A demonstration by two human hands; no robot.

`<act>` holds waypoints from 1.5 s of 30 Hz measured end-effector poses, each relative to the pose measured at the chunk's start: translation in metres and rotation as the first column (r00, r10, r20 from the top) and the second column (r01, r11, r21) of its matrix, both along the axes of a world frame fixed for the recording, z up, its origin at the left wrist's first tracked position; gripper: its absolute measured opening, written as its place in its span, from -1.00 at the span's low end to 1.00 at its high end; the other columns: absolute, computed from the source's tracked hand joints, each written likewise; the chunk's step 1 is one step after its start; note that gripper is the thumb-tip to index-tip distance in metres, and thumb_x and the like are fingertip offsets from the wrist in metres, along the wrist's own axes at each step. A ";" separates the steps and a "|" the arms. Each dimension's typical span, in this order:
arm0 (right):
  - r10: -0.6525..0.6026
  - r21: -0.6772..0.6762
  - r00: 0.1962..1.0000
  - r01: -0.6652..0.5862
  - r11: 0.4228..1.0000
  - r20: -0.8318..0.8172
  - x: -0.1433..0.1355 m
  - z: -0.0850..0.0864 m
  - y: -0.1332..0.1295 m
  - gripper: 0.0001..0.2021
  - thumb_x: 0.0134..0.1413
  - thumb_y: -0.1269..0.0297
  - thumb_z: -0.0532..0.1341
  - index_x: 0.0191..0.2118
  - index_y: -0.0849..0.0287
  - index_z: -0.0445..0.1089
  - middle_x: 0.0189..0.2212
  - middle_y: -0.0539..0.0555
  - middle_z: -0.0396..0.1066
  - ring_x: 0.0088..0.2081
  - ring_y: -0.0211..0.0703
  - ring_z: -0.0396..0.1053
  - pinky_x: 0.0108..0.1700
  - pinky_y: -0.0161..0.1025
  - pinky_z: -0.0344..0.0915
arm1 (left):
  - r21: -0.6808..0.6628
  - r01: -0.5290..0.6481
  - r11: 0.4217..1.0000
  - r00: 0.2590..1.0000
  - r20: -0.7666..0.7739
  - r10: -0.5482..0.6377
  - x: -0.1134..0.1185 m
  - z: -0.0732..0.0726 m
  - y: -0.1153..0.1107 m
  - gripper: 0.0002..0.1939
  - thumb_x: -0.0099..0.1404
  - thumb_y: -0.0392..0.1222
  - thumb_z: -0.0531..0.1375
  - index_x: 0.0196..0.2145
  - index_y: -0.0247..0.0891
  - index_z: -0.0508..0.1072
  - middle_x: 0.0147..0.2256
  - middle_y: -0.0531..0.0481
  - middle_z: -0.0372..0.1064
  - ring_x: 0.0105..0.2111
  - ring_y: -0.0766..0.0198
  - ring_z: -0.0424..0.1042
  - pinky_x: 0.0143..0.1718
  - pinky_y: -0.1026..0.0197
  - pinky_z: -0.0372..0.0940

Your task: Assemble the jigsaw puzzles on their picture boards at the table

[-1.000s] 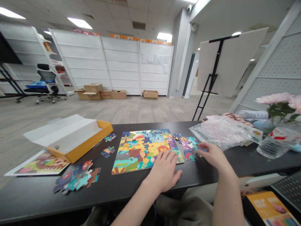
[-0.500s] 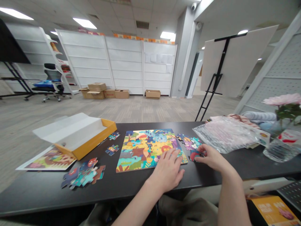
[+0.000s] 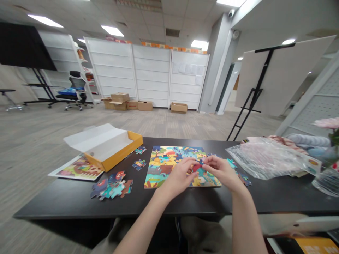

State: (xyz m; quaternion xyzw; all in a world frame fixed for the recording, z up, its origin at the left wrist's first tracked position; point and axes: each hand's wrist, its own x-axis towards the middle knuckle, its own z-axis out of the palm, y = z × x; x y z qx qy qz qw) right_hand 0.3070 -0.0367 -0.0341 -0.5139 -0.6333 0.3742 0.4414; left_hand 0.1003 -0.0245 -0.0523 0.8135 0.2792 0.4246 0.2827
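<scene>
A colourful jigsaw puzzle (image 3: pixel 161 165) lies on the black table, its right part covered by my hands. Just over it, a puzzle piece (image 3: pixel 197 168) with red and teal on it is held between both hands. My left hand (image 3: pixel 181 175) is closed on the piece's left side, and my right hand (image 3: pixel 220 170) pinches it from the right with thumb and fingers. Loose pieces (image 3: pixel 244 179) lie to the right of the puzzle, partly behind my right hand. A pile of pieces (image 3: pixel 112 186) and two smaller clusters sit on the left.
An open yellow box (image 3: pixel 122 152) stands at the back left, partly on a printed picture sheet (image 3: pixel 76 167). Clear plastic packaging (image 3: pixel 265 157) lies on the right, near a transparent container (image 3: pixel 328 183) and pink flower. Beyond the table (image 3: pixel 66 203) stands an easel (image 3: pixel 255 91).
My right hand has moved left from the loose pieces, bringing the red piece over the puzzle. My left hand has lifted from lying flat and closed on that piece. The view has turned left.
</scene>
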 end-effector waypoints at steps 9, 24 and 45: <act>0.139 0.010 0.990 -0.139 0.990 0.004 -0.055 -0.010 0.016 -0.70 0.04 0.02 0.30 -0.30 0.18 0.42 -0.42 0.04 0.50 -0.40 -0.17 0.45 -0.33 -0.25 0.35 | -0.285 -0.004 0.959 1.000 0.018 0.009 -0.069 -0.003 0.010 -0.67 0.18 -0.26 0.31 -0.07 -0.22 0.50 0.05 -0.14 0.45 -0.32 0.28 0.54 -0.23 0.17 0.49; 0.065 0.084 0.971 -0.086 0.993 0.229 -0.068 -0.021 0.024 -0.79 0.11 0.12 0.21 -0.29 0.16 0.45 -0.38 0.07 0.53 -0.36 -0.13 0.47 -0.33 -0.24 0.35 | 0.063 -0.367 0.928 0.876 -0.311 0.368 -0.167 -0.030 0.015 -0.75 0.29 -0.14 0.26 -0.07 -0.17 0.48 -0.01 -0.08 0.49 0.02 0.09 0.41 0.10 0.00 0.30; 0.166 0.088 0.925 -0.208 0.974 0.341 -0.086 -0.029 0.018 -0.84 0.20 0.30 0.14 -0.33 0.13 0.47 -0.42 0.01 0.52 -0.40 -0.19 0.42 -0.34 -0.30 0.27 | 0.130 -0.274 0.953 0.833 -0.463 0.303 -0.160 -0.026 0.016 -0.75 0.37 -0.10 0.19 -0.05 -0.07 0.57 0.02 -0.08 0.45 0.02 0.08 0.40 0.12 0.01 0.28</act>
